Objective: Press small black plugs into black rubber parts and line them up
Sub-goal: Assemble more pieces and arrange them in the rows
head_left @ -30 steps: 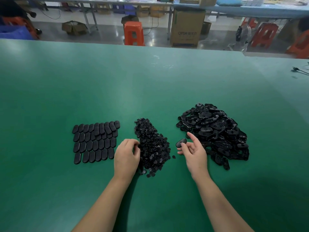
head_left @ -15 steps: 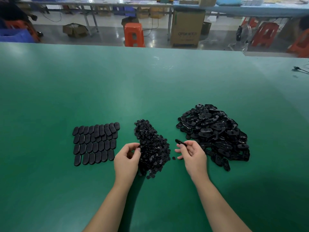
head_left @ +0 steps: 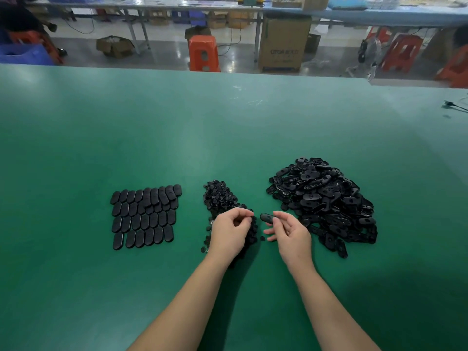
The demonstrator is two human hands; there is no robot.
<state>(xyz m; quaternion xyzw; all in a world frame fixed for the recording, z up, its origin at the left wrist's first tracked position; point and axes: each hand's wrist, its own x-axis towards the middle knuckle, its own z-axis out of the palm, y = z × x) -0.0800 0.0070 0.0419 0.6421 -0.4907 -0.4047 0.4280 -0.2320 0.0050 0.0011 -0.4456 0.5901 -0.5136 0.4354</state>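
On the green table (head_left: 228, 127) a heap of small black plugs (head_left: 220, 198) lies in the middle. To its right is a bigger pile of black rubber parts (head_left: 321, 198). Left of the plugs, finished oval parts (head_left: 145, 215) lie in neat rows. My left hand (head_left: 229, 233) hovers over the near end of the plug heap with thumb and forefinger pinched; something small and black seems to sit between them. My right hand (head_left: 290, 233) holds one oval rubber part (head_left: 266, 217) by its end, pointing it toward the left hand.
A black cable (head_left: 453, 105) lies at the table's far right edge. Beyond the far edge are an orange stool (head_left: 203, 53), cardboard boxes (head_left: 283, 44) and more red stools (head_left: 402, 53) on the floor.
Both hands have drawn closer together over the gap between the heaps. The right hand has turned the rubber part toward the left hand, and the left fingers have lifted from the plug heap.
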